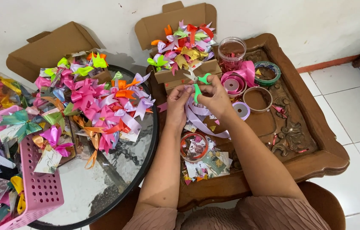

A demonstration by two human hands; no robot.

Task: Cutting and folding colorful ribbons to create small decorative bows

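My right hand grips small green-handled scissors with the blades pointing up and left. My left hand pinches a pale lilac ribbon right beside the scissors; its loose end trails down over the carved wooden table. Both hands meet just in front of an open cardboard box heaped with finished ribbon bows.
Pink ribbon spools, tape rolls and a clear jar stand right of my hands. A round glass table on the left bears many bows, a second cardboard box and a pink perforated basket. Paper scraps lie near me.
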